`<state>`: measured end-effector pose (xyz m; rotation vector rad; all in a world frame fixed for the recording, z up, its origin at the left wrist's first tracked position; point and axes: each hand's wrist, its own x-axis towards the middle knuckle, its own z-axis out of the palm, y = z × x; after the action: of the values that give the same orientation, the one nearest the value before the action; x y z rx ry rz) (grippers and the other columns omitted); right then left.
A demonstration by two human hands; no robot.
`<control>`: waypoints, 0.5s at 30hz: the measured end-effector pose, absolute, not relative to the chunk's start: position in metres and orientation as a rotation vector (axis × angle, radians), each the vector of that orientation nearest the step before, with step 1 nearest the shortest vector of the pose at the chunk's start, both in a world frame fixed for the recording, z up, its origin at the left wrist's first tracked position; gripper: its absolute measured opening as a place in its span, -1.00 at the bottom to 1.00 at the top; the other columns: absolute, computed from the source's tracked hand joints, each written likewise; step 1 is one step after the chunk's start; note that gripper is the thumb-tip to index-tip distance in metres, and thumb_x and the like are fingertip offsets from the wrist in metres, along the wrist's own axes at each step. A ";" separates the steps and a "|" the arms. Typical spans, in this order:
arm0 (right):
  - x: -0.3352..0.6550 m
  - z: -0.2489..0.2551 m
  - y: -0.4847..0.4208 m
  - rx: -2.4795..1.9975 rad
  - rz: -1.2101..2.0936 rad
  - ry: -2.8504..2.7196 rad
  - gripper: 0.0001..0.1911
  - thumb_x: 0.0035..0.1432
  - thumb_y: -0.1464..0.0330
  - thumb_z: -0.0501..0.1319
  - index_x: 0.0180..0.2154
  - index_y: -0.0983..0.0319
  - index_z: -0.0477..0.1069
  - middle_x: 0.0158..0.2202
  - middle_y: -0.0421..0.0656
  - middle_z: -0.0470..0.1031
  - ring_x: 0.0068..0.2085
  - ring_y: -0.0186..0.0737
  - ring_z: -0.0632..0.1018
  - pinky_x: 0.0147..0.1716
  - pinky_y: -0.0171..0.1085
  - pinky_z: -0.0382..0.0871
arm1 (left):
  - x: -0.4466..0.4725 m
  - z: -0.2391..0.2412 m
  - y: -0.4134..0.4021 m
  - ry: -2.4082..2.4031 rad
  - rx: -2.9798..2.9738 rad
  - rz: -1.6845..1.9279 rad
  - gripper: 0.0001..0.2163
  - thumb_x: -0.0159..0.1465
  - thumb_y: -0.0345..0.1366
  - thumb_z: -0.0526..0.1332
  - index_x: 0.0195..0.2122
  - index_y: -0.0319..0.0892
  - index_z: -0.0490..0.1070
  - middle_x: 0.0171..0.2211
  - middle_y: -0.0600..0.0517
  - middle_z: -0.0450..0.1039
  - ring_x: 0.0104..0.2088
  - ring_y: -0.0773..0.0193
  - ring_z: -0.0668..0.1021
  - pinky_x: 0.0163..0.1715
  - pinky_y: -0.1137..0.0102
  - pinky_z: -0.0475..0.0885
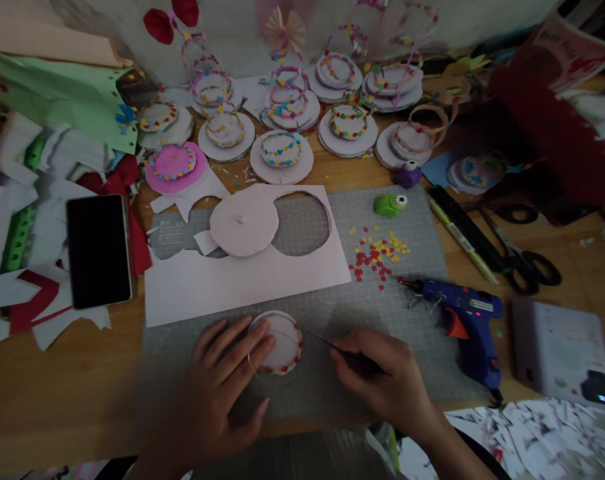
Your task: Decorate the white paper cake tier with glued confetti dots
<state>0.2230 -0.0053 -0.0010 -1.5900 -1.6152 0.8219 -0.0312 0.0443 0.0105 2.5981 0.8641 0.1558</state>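
Note:
My left hand (232,380) lies with fingers stretched out, its fingertips resting on a small round white paper ring piece (285,339). Red and yellow stars run along the right and lower edge of that piece. In my right hand (382,373) is a thin dark pair of tweezers (355,357), held like a pen, with the tip just right of the ring's edge. Loose red and yellow paper stars (375,257) are scattered on the grey cutting mat (327,393) beyond my right hand. A white paper disc (247,227) rests on a cut white sheet (252,293).
To the right lie a blue glue gun (457,303), scissors (527,263), a marker (465,240), a green punch (390,205) and a pale boxy device (560,350). Several decorated paper hats (281,157) line the back. A black-screened phone (100,250) and paper scraps (47,307) are left.

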 end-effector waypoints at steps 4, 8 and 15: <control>0.223 -0.001 -0.005 -1.591 0.840 -1.599 -0.89 0.12 0.45 0.20 -0.45 0.22 0.44 -0.59 -0.24 0.48 -0.60 -0.37 0.45 -0.58 -0.39 0.29 | -0.030 0.010 0.043 0.879 2.585 0.183 -0.38 0.11 -0.35 0.18 0.25 -0.22 0.17 0.25 -0.12 0.22 0.23 -0.10 0.23 0.19 -0.01 0.06; 0.223 -0.001 -0.005 -1.588 0.854 -1.603 -0.89 0.12 0.44 0.19 -0.44 0.22 0.44 -0.59 -0.25 0.48 -0.60 -0.37 0.45 -0.58 -0.40 0.28 | -0.031 0.010 0.044 0.884 2.580 0.186 -0.38 0.11 -0.35 0.18 0.25 -0.21 0.17 0.25 -0.11 0.24 0.23 -0.11 0.24 0.19 -0.01 0.08; 0.221 0.000 -0.003 -1.597 0.846 -1.577 -0.87 0.12 0.45 0.19 -0.47 0.23 0.43 -0.61 -0.24 0.46 -0.61 -0.37 0.43 -0.59 -0.40 0.26 | -0.032 0.011 0.045 0.858 2.605 0.141 -0.35 0.12 -0.35 0.18 0.27 -0.21 0.12 0.27 -0.12 0.19 0.24 -0.09 0.20 0.19 0.00 0.05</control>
<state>0.2215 -0.0034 -0.0005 -1.5970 -1.5768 0.8459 -0.0322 0.0449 0.0114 2.6052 0.8582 0.1411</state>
